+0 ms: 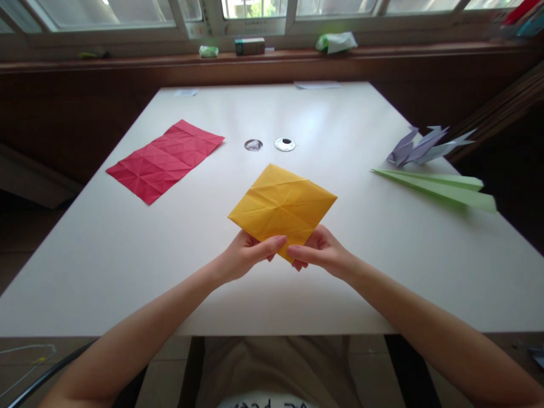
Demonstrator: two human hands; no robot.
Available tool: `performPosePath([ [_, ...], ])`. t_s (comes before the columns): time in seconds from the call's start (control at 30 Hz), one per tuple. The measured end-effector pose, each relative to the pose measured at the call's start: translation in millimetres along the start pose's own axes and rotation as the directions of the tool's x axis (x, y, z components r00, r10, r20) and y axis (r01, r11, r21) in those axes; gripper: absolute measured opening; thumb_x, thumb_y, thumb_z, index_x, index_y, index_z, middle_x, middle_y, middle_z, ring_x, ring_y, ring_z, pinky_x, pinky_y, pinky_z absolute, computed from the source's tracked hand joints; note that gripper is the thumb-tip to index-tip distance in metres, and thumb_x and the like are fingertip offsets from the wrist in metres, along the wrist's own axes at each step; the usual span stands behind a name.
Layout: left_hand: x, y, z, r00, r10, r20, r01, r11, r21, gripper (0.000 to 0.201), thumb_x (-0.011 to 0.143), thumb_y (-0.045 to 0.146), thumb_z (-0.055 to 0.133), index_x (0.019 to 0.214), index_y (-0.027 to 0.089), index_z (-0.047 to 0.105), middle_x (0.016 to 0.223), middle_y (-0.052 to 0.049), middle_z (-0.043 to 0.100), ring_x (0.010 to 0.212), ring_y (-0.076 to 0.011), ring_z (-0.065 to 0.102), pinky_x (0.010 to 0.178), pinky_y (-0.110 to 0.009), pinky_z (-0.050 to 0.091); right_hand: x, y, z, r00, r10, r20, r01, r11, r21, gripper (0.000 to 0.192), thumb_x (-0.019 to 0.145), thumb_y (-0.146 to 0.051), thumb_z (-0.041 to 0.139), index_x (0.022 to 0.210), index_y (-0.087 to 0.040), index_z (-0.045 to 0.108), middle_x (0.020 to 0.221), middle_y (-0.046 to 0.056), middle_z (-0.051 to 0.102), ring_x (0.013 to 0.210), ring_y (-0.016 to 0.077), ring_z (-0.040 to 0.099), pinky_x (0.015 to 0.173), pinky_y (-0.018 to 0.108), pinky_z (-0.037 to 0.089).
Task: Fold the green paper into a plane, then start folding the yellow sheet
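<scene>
A yellow sheet of origami paper (pixel 283 201), folded into a diamond shape with creases meeting near its middle, is held above the white table. My left hand (pixel 250 252) grips its lower left edge, thumb on top and fingers underneath. On the lower right edge my right hand (pixel 321 249) pinches it the same way, its thumb close to the left one. The paper hides most of the fingers. Its bottom corner points toward me between the two hands.
On the white table (pixel 212 306), a creased red sheet (pixel 164 161) lies at left. A green paper plane (pixel 442 190) and purple folded paper birds (pixel 419 148) sit at right. Two round inserts, one silvery (pixel 284 144), lie beyond the yellow paper. Small packets line the window ledge (pixel 289 55).
</scene>
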State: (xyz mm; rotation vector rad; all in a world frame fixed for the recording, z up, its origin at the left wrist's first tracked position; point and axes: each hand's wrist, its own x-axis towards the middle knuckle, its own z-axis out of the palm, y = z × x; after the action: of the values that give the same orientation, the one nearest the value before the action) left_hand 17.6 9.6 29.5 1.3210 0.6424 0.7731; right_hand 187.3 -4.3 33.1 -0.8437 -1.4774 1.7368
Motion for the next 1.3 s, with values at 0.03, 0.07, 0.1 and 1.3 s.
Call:
performPosePath([
  [0.03,-0.6,0.1,0.6,1.0,0.019,0.021,-0.019,1.0,0.02,0.027,0.079,0.038,0.055,0.067,0.014,0.056,0.055,-0.001,0.056,0.051,-0.0103,0.051,0.041,-0.021,0.033,0.1,0.9,0.0,1.0,0.009,0.009,-0.01,1.0,0.016,0.019,0.076,-0.034,0.059,0.076,-0.015,0.062,0.063,0.001,0.059,0.05,0.0072,0.05,0.043,0.018,0.04],
  [0.07,-1.2,0.0,1.0,0.999,0.037,0.04,-0.038,0.999,0.033,0.027,0.08,0.038,0.054,0.069,0.014,0.058,0.059,-0.003,0.061,0.055,-0.012,0.055,0.043,-0.021,0.036,0.3,1.6,-0.1,1.0,0.018,0.02,-0.019,0.999,0.034,0.02,0.076,-0.034,0.059,0.078,-0.014,0.062,0.066,0.002,0.059,0.051,0.007,0.05,0.044,0.018,0.041],
  [0.1,-1.8,-0.3,1.2,0.997,0.053,0.054,-0.055,0.998,0.039,0.027,0.081,0.037,0.053,0.071,0.014,0.06,0.064,-0.005,0.064,0.059,-0.0132,0.058,0.045,-0.021,0.038,0.5,2.1,-0.2,0.999,0.025,0.029,-0.027,0.998,0.052,0.019,0.077,-0.033,0.059,0.078,-0.014,0.062,0.067,0.002,0.06,0.051,0.0069,0.05,0.044,0.018,0.041],
  [1.3,7.2,-1.3,-8.9,0.811,0.268,-0.52,-0.258,0.962,0.094,0.03,0.077,0.045,0.057,0.077,0.016,0.066,0.067,-0.002,0.061,0.064,-0.0127,0.055,0.054,-0.022,0.043,6.5,7.5,-1.2,0.996,0.072,-0.059,-0.072,0.997,0.016,0.026,0.077,-0.036,0.058,0.063,-0.014,0.056,0.05,-0.004,0.045,0.044,0.006,0.037,0.044,0.024,0.029],
])
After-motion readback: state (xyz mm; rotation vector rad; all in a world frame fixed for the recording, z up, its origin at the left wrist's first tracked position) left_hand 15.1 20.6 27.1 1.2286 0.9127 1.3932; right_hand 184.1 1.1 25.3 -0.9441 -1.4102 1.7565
